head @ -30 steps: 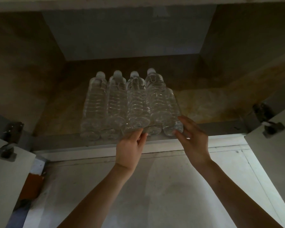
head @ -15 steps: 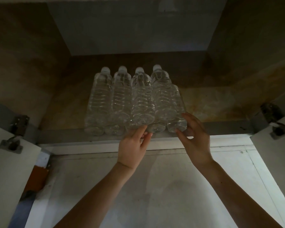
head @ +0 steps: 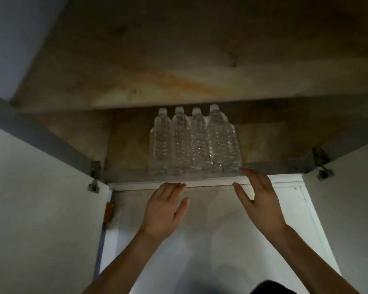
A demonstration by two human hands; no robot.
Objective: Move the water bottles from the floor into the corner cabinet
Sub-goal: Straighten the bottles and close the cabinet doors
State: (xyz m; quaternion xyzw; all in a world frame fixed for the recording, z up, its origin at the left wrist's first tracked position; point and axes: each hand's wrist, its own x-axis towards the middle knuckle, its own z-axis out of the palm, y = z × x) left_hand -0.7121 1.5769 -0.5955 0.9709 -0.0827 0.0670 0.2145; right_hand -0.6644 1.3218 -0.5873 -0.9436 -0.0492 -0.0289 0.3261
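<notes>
- In the open corner cabinet, the water bottles lie bundled on its floor, caps to the back, bases right at the front lip.
- My left hand and right hand are apart, fingers straight, gripping nothing. The left's tips reach the lip; the right's forefinger is just beside the bundle's near corner, contact unconfirmed.
- The risk, as I judge it: this near the edge, the bundle could slide out or foul a closing door. One careless nudge would do it.

The stained brown cabinet shelf carries a tight pack of clear water bottles standing upright, set close to its front edge.
</notes>
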